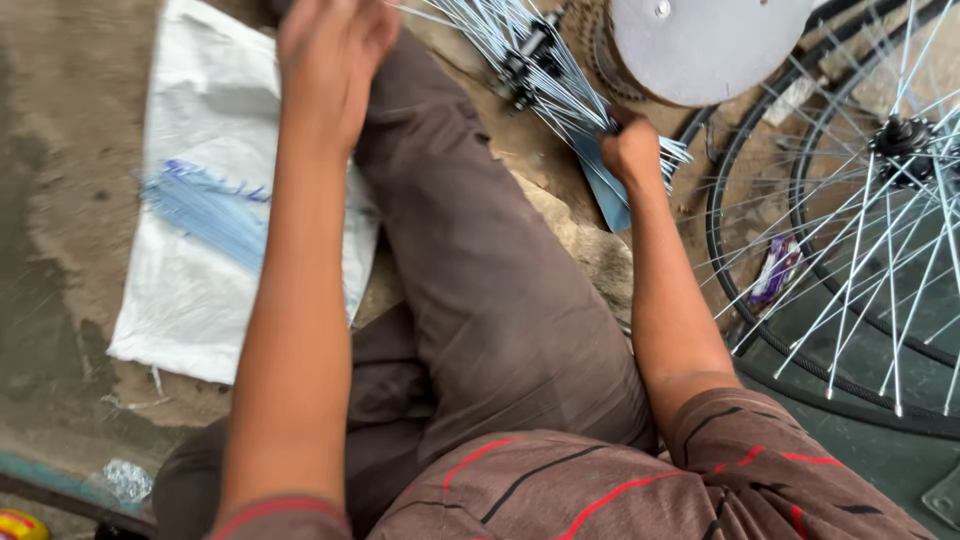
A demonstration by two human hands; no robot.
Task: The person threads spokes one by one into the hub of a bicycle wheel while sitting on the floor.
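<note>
Within right hand (632, 150) fingers: spoke bundle (560, 85).

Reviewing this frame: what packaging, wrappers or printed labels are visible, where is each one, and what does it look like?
Sack: flat on the ground beside the left arm, rectangular, white woven, with a blurred blue print.
Wrapper: on the ground behind the wheel spokes, right of the right hand; crumpled, purple and white.
Foil scrap: lower left corner, crumpled, silvery.
No signs or screens.
</note>
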